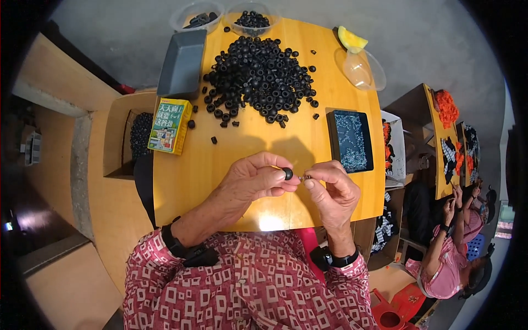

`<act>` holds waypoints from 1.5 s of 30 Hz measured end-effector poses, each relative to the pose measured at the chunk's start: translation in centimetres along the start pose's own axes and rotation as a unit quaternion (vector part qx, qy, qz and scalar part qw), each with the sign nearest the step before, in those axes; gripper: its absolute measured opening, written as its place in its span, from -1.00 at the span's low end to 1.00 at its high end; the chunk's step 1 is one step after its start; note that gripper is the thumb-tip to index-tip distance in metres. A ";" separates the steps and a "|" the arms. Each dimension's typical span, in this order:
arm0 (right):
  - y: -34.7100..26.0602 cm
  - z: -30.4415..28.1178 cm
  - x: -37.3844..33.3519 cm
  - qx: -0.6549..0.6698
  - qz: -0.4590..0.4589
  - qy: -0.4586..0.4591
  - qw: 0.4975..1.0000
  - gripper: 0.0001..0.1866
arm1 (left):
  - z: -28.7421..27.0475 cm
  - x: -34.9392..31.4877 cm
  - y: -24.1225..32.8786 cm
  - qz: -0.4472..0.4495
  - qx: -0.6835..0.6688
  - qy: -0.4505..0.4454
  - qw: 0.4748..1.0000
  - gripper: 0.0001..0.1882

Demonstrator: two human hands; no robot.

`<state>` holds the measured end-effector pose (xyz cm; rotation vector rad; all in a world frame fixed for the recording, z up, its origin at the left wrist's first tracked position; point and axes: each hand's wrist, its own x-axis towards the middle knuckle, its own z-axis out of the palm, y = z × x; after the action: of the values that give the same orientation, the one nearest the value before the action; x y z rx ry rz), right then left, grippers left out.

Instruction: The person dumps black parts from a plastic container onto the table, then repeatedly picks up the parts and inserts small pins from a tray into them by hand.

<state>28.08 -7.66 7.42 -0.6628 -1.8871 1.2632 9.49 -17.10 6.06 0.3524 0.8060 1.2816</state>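
Note:
Over the near part of the wooden table, my left hand (pixel 254 177) pinches a small round black cap (pixel 287 174) between thumb and fingers. Close beside it, my right hand (pixel 334 190) is closed on a thin, small metal piece (pixel 304 178) that looks like a spring. Its near end points at the cap; whether the two touch I cannot tell. Beyond my hands lies a large heap of similar black caps (pixel 258 77), several of them strewn loose along its edge. To the right of the heap, a dark tray (pixel 333 137) holds many tiny shiny parts.
At the table's left stand a grey bin (pixel 181 63) and a yellow-green box (pixel 179 144). Two clear bowls (pixel 175 22) with black parts are at the far edge. A yellow fruit piece (pixel 352 39) sits by a clear plastic container (pixel 360 71). Co-workers (pixel 445 264) sit at the right.

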 end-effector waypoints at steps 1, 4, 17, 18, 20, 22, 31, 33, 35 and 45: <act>0.0 0.3 -0.1 -0.004 0.000 0.009 1.000 -0.84 | -0.1 0.0 -0.1 0.002 -0.006 -0.004 1.000 -0.76; -0.2 0.8 -0.3 0.003 0.019 0.021 1.000 -0.82 | -0.3 -0.3 -0.1 0.003 -0.018 -0.003 1.000 -0.76; -0.5 2.1 -0.8 0.022 0.014 0.021 0.999 -0.78 | -0.6 -0.4 -1.2 0.177 0.114 0.018 0.977 -0.74; -0.5 2.1 -0.8 0.017 0.016 0.023 0.999 -0.78 | -0.6 -0.5 -1.2 0.177 0.113 0.018 0.978 -0.74; -0.4 2.1 -0.9 0.012 0.018 0.025 0.999 -0.78 | -0.7 -0.7 -1.0 0.167 0.226 0.013 0.960 -0.69; -0.2 2.1 -0.9 -0.020 -0.008 0.033 0.999 -0.78 | -0.5 -0.6 -1.4 0.184 0.229 0.020 0.956 -0.69; -0.7 2.3 -0.8 -0.165 -0.122 0.013 0.979 -0.77 | 0.0 -0.7 -1.5 0.238 0.315 0.037 0.918 -0.71; -0.7 2.4 -0.8 -0.167 -0.118 0.015 0.979 -0.77 | 0.1 -0.7 -1.7 0.224 0.297 0.053 0.927 -0.71; -0.7 2.4 -0.8 -0.168 -0.114 0.017 0.979 -0.77 | -0.3 -0.8 -1.6 0.237 0.311 0.024 0.920 -0.71; -0.4 2.4 -1.2 -0.123 -0.083 0.021 0.989 -0.78 | -0.6 -0.7 -1.6 0.243 0.318 0.027 0.916 -0.70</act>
<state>26.83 -9.92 6.87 -0.6385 -2.0372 0.9146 10.21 -18.29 4.81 1.0989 1.2281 1.4604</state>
